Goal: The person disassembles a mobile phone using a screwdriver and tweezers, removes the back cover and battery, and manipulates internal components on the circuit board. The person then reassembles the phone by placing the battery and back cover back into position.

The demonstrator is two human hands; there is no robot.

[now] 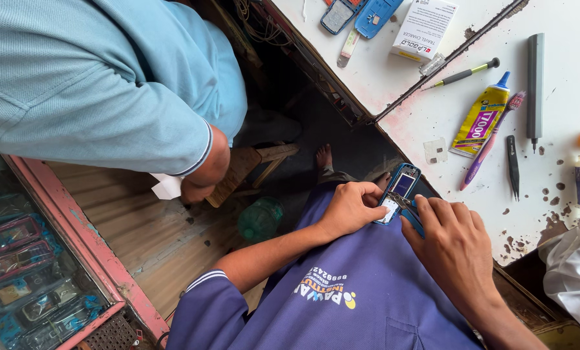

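Opened blue phone [400, 191], bare circuit board and small screen exposed, at 6 o'clock off the white bench [562, 214] edge, left hand [351, 207] clamped on it, right hand [455, 249] pinching metal tweezers [405, 204] onto board, yellow glue tube [481, 118] at 1 o'clock.

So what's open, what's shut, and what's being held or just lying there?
phone: opened up, insides showing, held in left hand
metal tool: pinched in right hand, tip on phone
glue tube: capped, lying on table
black tweezers: lying unused
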